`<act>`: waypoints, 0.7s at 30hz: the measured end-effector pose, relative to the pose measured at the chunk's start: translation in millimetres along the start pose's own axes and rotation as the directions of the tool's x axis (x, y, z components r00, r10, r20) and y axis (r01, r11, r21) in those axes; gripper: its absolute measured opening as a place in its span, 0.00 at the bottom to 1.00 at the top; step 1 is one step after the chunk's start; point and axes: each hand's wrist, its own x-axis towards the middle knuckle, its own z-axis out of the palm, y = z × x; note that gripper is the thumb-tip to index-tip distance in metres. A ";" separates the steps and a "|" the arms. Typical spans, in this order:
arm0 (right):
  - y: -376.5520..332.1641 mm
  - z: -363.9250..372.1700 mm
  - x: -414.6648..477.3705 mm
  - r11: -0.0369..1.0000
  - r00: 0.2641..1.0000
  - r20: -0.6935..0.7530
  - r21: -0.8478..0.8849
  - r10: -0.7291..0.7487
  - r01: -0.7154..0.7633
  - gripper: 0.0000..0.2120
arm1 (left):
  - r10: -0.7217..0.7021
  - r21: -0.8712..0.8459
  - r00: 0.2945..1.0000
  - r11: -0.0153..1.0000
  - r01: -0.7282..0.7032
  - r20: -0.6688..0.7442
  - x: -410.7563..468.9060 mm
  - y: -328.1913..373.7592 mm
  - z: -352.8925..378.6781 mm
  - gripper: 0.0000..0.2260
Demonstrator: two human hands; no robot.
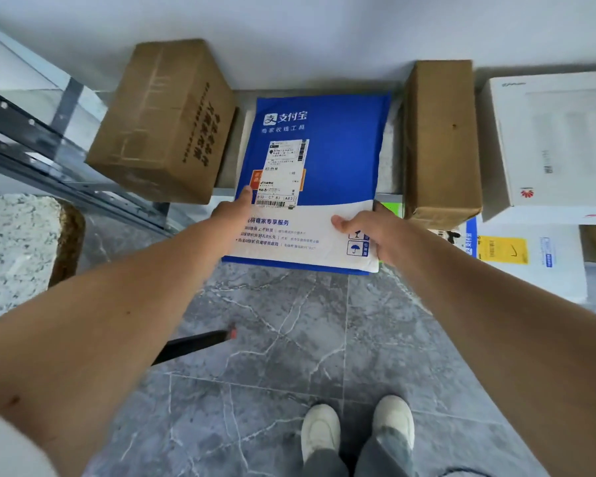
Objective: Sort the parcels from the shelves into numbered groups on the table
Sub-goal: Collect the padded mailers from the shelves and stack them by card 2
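Standing before a grey shelf (pixel 390 160), a person holds a blue-and-white parcel (pixel 341 149) by its near end, both arms outstretched. The left grip (pixel 233 218) clasps the parcel's left edge. Its thumb presses on top just beside the white shipping label (pixel 284 170), and its fingers are hidden beneath. The right grip (pixel 372 232) pinches the parcel's near right corner, thumb laid on the white band and fingers tucked under.

The parcel lies flat, printed face up. Its far part sits over the shelf, and its near end juts past the shelf's front edge, above the marbled grey floor (pixel 289 321).

Left of the parcel, a large brown carton (pixel 162 122) sits askew on the shelf, close to the parcel's edge; whether the two touch cannot be told. Right of the parcel, a narrow brown box (pixel 441 139) lies lengthwise, with a strip of bare shelf between them. Beyond that box, well apart from the parcel, rests a white box (pixel 558 142) bearing a small red logo. Lower down, to the parcel's right, a white package with a yellow label (pixel 530 263) shows on another level.

Beneath the parcel's near end stand a pair of pale shoes (pixel 320 432). A dark bar (pixel 193 346) with a reddish tip lies on the floor, partly hidden by the left forearm. Far to the parcel's left is a speckled stone slab (pixel 14 249).
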 end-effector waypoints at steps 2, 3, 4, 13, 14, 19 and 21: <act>8.0 -6.0 -18.0 0.998 0.995 0.076 -0.003 0.068 -0.068 0.29 | -0.014 -0.055 0.999 0.998 0.016 0.041 -9.6 -3.1 -4.6 0.30; 13.1 -7.4 -26.4 0.996 0.991 0.101 0.008 0.083 -0.084 0.28 | -0.010 -0.083 1.000 0.996 0.012 0.024 -14.7 -3.7 -6.7 0.31; 17.4 -8.3 -32.8 0.996 0.991 0.110 0.027 0.080 -0.083 0.27 | 0.011 -0.105 1.000 0.994 -0.011 0.002 -20.2 -2.3 -9.7 0.31; -15.9 -7.7 -85.1 0.985 0.985 0.073 0.087 -0.158 0.151 0.49 | 0.129 -0.350 0.978 0.919 -0.180 -0.165 -111.9 18.5 -48.3 0.18; -22.0 -9.2 -92.3 0.986 0.986 0.068 0.080 -0.154 0.148 0.51 | 0.127 -0.364 0.978 0.914 -0.180 -0.166 -115.9 14.7 -50.6 0.18; -33.5 -19.4 -136.7 0.980 0.981 0.015 0.056 -0.195 0.193 0.48 | 0.181 -0.391 0.970 0.891 -0.232 -0.164 -144.7 1.3 -57.0 0.20; -25.5 -22.1 -152.1 0.978 0.979 0.002 0.040 -0.206 0.206 0.44 | 0.193 -0.325 0.964 0.914 -0.244 -0.181 -159.9 -4.9 -59.6 0.18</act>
